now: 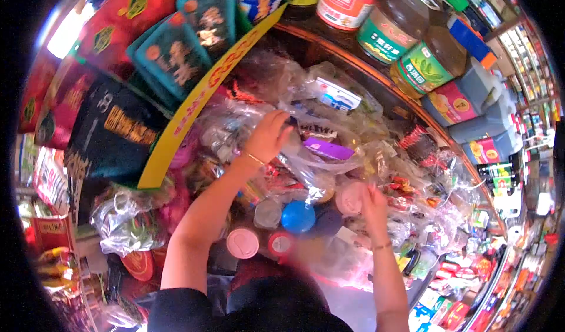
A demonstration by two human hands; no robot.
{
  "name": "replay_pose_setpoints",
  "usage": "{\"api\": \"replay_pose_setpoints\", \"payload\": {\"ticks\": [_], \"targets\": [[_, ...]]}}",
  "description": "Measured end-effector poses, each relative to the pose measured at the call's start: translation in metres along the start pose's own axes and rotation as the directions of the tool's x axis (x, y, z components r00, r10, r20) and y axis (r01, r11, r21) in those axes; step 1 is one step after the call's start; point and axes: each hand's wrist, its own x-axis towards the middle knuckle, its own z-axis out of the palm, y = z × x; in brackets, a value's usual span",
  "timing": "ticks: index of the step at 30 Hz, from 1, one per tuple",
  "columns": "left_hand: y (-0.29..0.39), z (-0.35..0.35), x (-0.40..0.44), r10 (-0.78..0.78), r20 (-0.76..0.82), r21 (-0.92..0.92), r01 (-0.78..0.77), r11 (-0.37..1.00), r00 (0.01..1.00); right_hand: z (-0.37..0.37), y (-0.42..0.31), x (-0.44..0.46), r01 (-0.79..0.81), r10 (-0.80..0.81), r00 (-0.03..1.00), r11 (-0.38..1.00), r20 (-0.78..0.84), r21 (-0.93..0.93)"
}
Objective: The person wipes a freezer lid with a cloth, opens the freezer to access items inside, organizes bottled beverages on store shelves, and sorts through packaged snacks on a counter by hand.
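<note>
My left hand (269,138) reaches over a heap of goods in clear plastic bags (265,76). Its fingers are curled near a small dark object; what they hold, if anything, I cannot make out. Beside it lies a purple packet (329,148) under clear film. On the right, my right hand (374,207) is closed at the edge of a pink round-lidded container (351,198). Close to my body stand a blue round lid (298,217), a clear lidded container (268,213), another pink lid (242,243) and a red-rimmed one (281,244).
A yellow strip (212,97) edges the shelf of dark and teal packages at the left. Large oil bottles (429,67) line a wooden ledge (359,61) behind the heap. A clear bag (129,220) sits at the lower left. Stocked shelves fill the right side.
</note>
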Motion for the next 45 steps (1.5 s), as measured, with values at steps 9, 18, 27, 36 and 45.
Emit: {"api": "replay_pose_setpoints", "payload": {"ticks": [9,18,27,36,45], "targets": [[-0.061,0.128,0.042,-0.121,0.405,0.478,-0.097,0.873,0.906,0.024,0.043,0.177,0.132,-0.132,0.989,0.601,0.066,-0.788],[-0.145,0.144,0.071,-0.127,0.543,0.256,-0.020,0.966,0.830,0.031,0.130,0.200,-0.379,0.265,0.908,0.852,0.325,0.362],[-0.121,0.135,0.097,-0.365,0.594,0.353,0.175,0.919,0.717,0.041,0.175,0.219,-0.775,0.632,0.632,0.514,0.449,0.368],[-0.068,0.054,0.044,-0.042,0.632,0.490,-0.357,0.796,0.774,0.002,0.119,0.163,-0.601,0.504,0.651,0.799,0.568,-0.021],[-0.076,0.043,-0.003,-0.715,0.430,0.764,0.200,0.614,0.551,0.074,0.189,0.120,-0.500,0.577,0.665,-0.128,0.475,0.856]]}}
